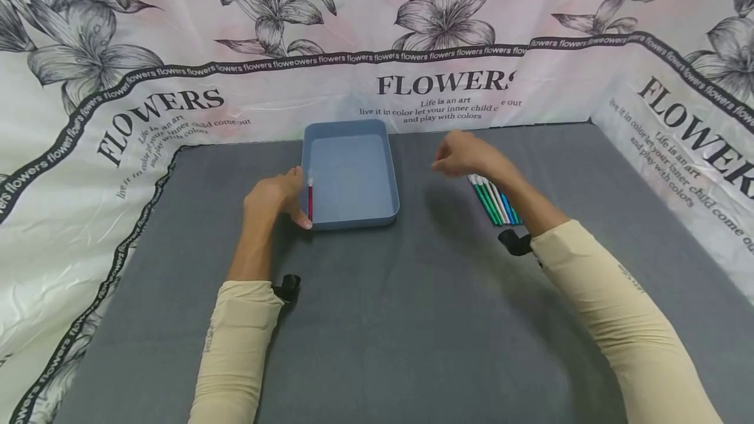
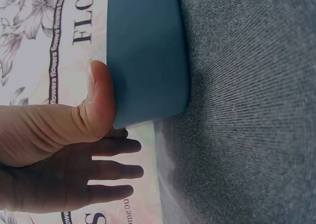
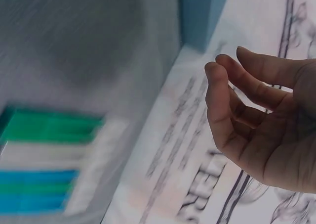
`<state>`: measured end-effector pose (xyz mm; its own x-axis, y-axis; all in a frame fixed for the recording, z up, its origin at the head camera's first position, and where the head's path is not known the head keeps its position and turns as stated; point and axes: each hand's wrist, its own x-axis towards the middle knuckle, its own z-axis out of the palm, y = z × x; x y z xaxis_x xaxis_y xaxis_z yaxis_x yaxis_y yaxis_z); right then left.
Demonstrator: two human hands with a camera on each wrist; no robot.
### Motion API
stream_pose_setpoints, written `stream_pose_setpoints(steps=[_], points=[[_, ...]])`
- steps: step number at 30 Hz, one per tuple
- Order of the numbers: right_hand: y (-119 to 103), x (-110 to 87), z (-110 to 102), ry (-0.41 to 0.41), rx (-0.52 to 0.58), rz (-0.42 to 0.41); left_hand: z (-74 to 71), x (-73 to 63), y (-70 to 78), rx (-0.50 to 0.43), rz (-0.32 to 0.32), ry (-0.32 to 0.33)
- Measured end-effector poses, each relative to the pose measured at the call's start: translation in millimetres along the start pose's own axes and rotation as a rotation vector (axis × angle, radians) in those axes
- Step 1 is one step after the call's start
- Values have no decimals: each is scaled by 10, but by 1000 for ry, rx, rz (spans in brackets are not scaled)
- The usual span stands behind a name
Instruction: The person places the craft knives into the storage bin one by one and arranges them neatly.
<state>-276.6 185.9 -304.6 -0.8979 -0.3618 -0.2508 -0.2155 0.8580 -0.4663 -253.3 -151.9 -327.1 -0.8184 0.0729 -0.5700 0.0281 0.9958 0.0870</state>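
The left hand [image 1: 273,195] has three fingers extended and the thumb touching the near-left corner of the shallow blue-grey rectangular tray [image 1: 353,172]. A slim red marker [image 1: 310,203] lies inside, along the left wall. The right hand [image 1: 462,154], fingers loosely bent and holding nothing, is positioned above the dark grey cloth surface [image 1: 377,319], near the row of green, white and blue markers [image 1: 491,201].

Head view fwd & down, wrist views close-up, all incl. tray [image 1: 350,169]

Marker [image 1: 310,203] in tray [image 1: 353,172], row of markers [image 1: 493,203] to its right
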Motion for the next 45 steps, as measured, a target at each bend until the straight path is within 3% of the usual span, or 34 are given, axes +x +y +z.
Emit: stream_pose_setpoints(steps=[8, 17, 23, 34, 45], points=[[418, -168, -137, -15, -71, 100, -40, -13, -29, -10, 10, -12], [682, -242, -68, -61, -125, 176, -10, 3, -12, -21, 6, -22], [716, -223, 57, -77, -144, 228, -4, 7, -20, -8, 23, -15], [670, -203, 153, -21, -207, 312, 3, -5, 1, 14, 48, 12], [675, -174, 199, 13, -240, 307, 7, -16, 13, 9, 32, 15]])
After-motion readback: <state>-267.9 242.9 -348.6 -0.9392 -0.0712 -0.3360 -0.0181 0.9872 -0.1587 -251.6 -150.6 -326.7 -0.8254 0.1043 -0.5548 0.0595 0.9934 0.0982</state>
